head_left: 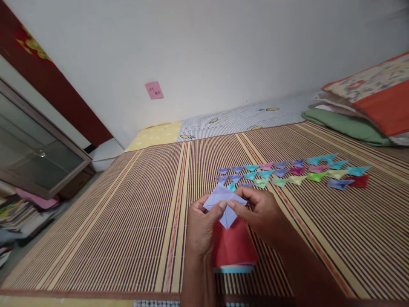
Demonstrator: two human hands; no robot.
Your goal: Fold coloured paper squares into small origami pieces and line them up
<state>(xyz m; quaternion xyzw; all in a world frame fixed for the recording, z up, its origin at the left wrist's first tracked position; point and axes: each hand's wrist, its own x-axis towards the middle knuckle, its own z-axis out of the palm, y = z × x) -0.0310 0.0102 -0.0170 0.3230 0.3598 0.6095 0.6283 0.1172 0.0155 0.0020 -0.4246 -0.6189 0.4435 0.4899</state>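
Observation:
A lavender sheet of origami paper (225, 197), folded into a diamond with creases showing, is held up between both hands. My left hand (202, 226) pinches its left side, the thumb pressing near the middle. On the opposite side my right hand (260, 209) grips the paper, its thumb also close to the centre. Below them lies a stack of coloured paper with a red sheet (234, 247) on top and light blue edges showing underneath. Just beyond the hands, several small folded paper pieces (297, 171) in many colours sit in rows.
A striped mat (128, 221) covers the bed. Folded bedding (367, 102) is piled at the right back. A pink note (154, 90) is stuck on the white wall. At the left stand a glass-panelled cabinet (35, 145) and a pile of books (19, 215).

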